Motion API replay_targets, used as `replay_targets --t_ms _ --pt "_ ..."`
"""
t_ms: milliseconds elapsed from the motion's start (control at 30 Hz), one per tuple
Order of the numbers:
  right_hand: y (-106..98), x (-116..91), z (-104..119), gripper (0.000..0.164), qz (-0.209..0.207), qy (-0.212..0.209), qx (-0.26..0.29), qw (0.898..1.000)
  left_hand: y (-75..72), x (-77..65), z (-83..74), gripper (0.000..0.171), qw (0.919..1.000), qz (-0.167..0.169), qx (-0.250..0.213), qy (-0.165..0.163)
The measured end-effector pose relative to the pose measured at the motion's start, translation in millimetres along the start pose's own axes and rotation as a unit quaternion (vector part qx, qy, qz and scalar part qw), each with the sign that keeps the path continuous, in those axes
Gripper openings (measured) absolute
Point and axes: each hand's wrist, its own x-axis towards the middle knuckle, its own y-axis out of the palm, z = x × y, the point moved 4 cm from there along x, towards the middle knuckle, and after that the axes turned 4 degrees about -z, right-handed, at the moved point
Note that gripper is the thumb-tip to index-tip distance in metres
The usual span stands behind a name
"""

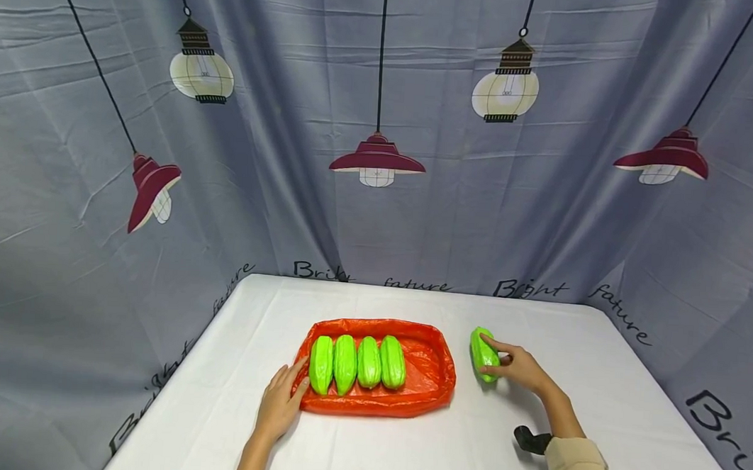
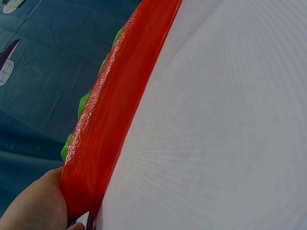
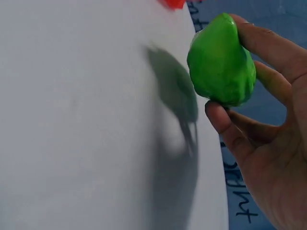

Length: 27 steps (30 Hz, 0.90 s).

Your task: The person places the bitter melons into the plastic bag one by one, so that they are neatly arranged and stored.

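Note:
In the head view, my right hand (image 1: pixel 519 367) pinches a bright green, ridged, elongated fruit (image 1: pixel 484 354) between thumb and fingers, to the right of a red tray (image 1: pixel 430 369). The right wrist view shows this fruit (image 3: pixel 220 62) held above the white table, its shadow falling apart from it. At the tray's left end, my left hand (image 1: pixel 281 404) holds the rim, fingers along the side and thumb near the front corner. Inside the tray, several similar green fruits (image 1: pixel 345 365) stand side by side in a row toward the left. The tray's right part shows bare red lining.
A white-covered table (image 1: pixel 467 453) carries everything. Behind it and along both sides hangs a grey-blue curtain (image 1: pixel 278 152) printed with lamps and lettering. A black strap piece (image 1: pixel 532 440) sticks out by the right wrist, above a beige sleeve (image 1: pixel 578 469).

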Motion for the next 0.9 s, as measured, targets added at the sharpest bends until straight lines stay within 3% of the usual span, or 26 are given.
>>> replay_targets --t_ms 367,533,700,900 --pt "0.7 -31.1 34.4 0.078 -0.03 -0.032 0.044 0.998 -0.3 0.6 -2.3 0.045 1.0 -0.001 -0.002 0.0" --pt "2.2 -41.9 52.1 0.078 -0.059 -0.051 0.037 0.996 -1.1 0.4 -0.1 0.045 1.0 0.0 0.002 -0.002" --pt "3.0 -43.7 66.4 0.08 -0.092 -0.052 0.041 0.994 -1.0 0.6 0.8 0.045 1.0 -0.002 0.006 0.002" --pt "8.0 -41.5 97.1 0.079 -0.094 -0.087 0.052 0.99 -0.7 -0.1 -0.4 0.045 1.0 -0.004 0.002 0.004"
